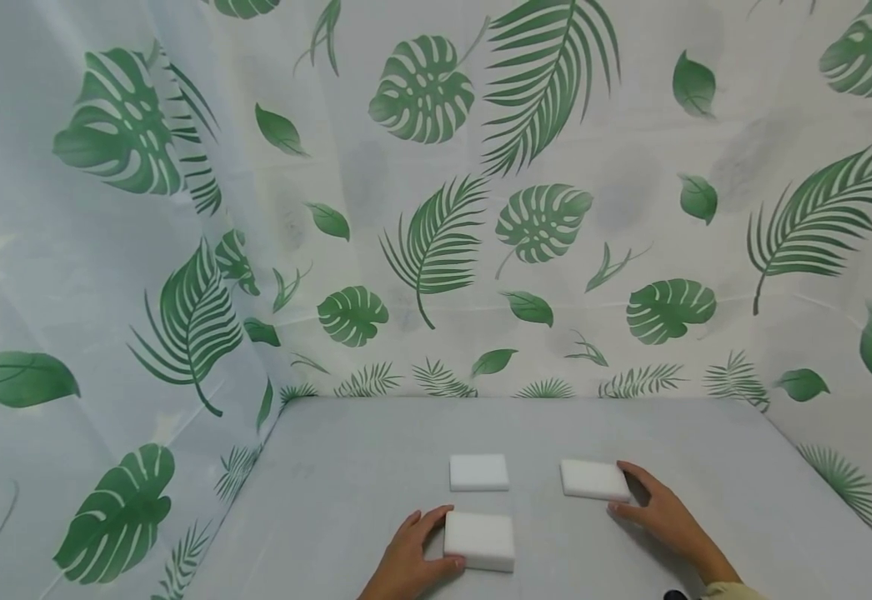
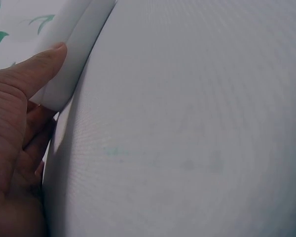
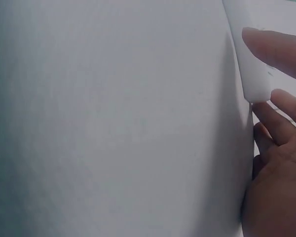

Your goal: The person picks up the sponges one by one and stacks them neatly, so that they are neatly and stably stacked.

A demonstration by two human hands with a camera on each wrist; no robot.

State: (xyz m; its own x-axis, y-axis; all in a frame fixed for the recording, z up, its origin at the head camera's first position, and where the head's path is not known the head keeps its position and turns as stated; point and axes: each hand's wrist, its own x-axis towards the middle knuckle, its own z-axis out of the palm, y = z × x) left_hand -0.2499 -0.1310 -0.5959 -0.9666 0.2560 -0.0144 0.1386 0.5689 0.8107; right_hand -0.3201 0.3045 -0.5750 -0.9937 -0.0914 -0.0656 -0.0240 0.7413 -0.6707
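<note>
the gray counter (image 1: 331, 467) runs back to a straight far edge, where the leaf-print cloth (image 1: 608, 233) rises behind it; the same print stands along the left and right edges. there is room to move on the counter left of the left hand (image 1: 412, 557), right of the right hand (image 1: 664, 517), and behind the 3 white blocks. the left hand's grip is part spread, just enough to span the left end of the front block (image 1: 478, 535), with the thumb at its near corner and fingers at the far corner. a line runs along that block's side in the left wrist view; i cannot tell whether it is a seam. the right hand's grip is likewise part spread around the right end of the right block (image 1: 593, 478), thumb near, index finger far. the back block (image 1: 478, 472) lies flat just behind the front block, with a narrow strip of counter between them, so it stands in the way straight back. a wider gap parts it from the right block. a pale sleeve (image 1: 732, 591) and a dark round thing (image 1: 674, 595), mostly cut off, show at the bottom edge of the head view.
</note>
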